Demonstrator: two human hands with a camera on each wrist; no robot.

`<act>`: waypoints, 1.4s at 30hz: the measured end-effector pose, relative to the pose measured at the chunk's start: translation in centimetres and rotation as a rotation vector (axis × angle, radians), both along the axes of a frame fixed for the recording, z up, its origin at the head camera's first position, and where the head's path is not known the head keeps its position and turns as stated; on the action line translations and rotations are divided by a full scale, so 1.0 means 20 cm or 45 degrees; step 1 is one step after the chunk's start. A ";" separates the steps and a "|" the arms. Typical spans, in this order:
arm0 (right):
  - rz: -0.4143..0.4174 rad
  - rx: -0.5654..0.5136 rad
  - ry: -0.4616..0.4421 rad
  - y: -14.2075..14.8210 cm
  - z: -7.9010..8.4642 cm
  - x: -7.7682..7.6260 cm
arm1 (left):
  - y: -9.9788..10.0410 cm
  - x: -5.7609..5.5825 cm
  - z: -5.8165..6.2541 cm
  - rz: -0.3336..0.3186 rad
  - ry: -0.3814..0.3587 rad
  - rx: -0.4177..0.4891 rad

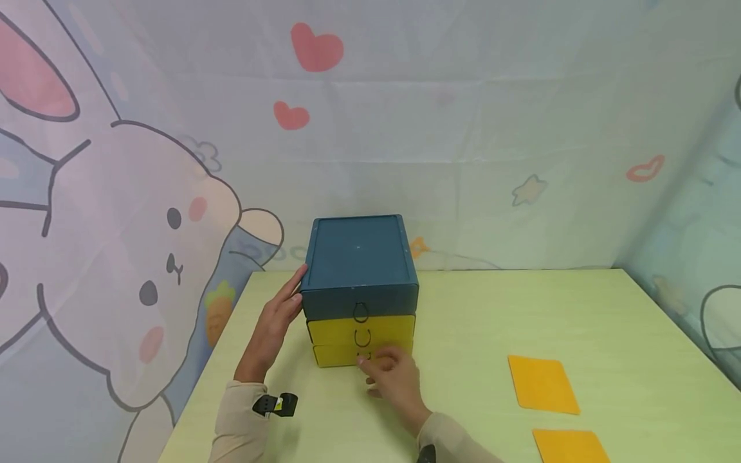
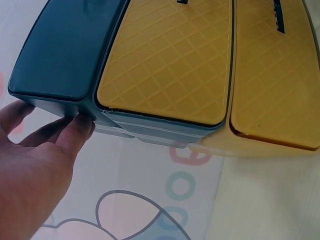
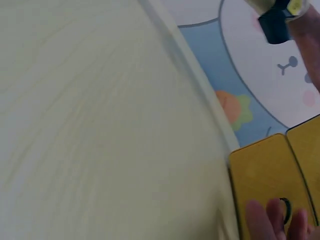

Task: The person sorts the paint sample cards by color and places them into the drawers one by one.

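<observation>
A stacked drawer box has a blue top section [image 1: 359, 254] above a yellow middle drawer [image 1: 332, 330] and a yellow bottom drawer [image 1: 336, 356]. Dark loop handles [image 1: 362, 337] hang on the fronts. My left hand [image 1: 272, 331] rests its fingers against the left side of the blue section; the left wrist view shows its fingertips [image 2: 80, 125] touching the lower side edge. My right hand [image 1: 396, 379] is at the front of the bottom drawer, thumb by its loop [image 3: 286, 210], fingers bent and spread. The loop shows between the fingers, with no grip visible.
Two orange square sheets [image 1: 544, 384] lie flat on the pale table [image 1: 475, 315] at the right, one cut off by the frame edge. A cartoon backdrop [image 1: 451, 128] stands behind the drawer box and along both sides of the table.
</observation>
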State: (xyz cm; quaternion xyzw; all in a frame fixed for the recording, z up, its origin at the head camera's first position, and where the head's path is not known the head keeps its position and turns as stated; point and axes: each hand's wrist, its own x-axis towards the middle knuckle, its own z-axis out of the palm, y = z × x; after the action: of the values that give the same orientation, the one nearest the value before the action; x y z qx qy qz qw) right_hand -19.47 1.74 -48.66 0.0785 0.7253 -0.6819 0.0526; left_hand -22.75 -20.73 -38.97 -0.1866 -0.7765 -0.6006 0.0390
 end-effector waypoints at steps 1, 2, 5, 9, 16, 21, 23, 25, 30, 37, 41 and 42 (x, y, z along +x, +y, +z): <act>-0.015 0.010 -0.009 0.00 -0.01 0.00 | 0.00 0.00 0.00 0.000 0.001 -0.001; -0.027 0.019 -0.020 -0.01 -0.02 0.01 | 0.00 0.00 0.00 -0.001 0.003 -0.002; -0.040 -0.002 -0.072 -0.01 -0.03 0.00 | 0.00 0.00 0.00 -0.004 0.003 -0.001; -0.004 -0.095 -0.119 -0.03 -0.03 -0.02 | 0.00 0.00 0.00 -0.001 -0.003 0.000; 0.019 -0.215 -0.153 -0.05 -0.05 -0.04 | -0.01 0.00 0.00 -0.008 -0.003 0.001; 0.004 -0.216 -0.150 -0.07 -0.06 -0.05 | -0.01 0.00 -0.01 -0.012 -0.003 0.001; 0.002 -0.219 -0.145 -0.07 -0.06 -0.05 | -0.01 0.00 -0.01 -0.013 -0.002 0.002; 0.002 -0.228 -0.139 -0.07 -0.06 -0.04 | -0.01 0.00 -0.01 -0.015 -0.002 0.002; 0.003 -0.267 -0.148 -0.06 -0.07 -0.04 | -0.01 0.00 -0.01 -0.017 -0.004 0.002; 0.011 -0.281 -0.156 -0.05 -0.08 -0.02 | 0.00 0.00 -0.01 -0.011 -0.021 -0.001; 0.021 -0.270 -0.148 -0.05 -0.08 0.00 | -0.01 -0.01 -0.01 -0.008 -0.018 -0.002; 0.027 -0.262 -0.151 -0.05 -0.07 0.01 | -0.01 -0.01 -0.01 -0.008 -0.015 -0.001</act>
State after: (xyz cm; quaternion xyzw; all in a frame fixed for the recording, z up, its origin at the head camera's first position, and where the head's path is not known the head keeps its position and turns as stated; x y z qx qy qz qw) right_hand -19.29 0.71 -50.15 0.1052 0.6478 -0.7464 0.1103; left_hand -22.96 -20.94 -39.15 -0.1855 -0.7764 -0.6015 0.0324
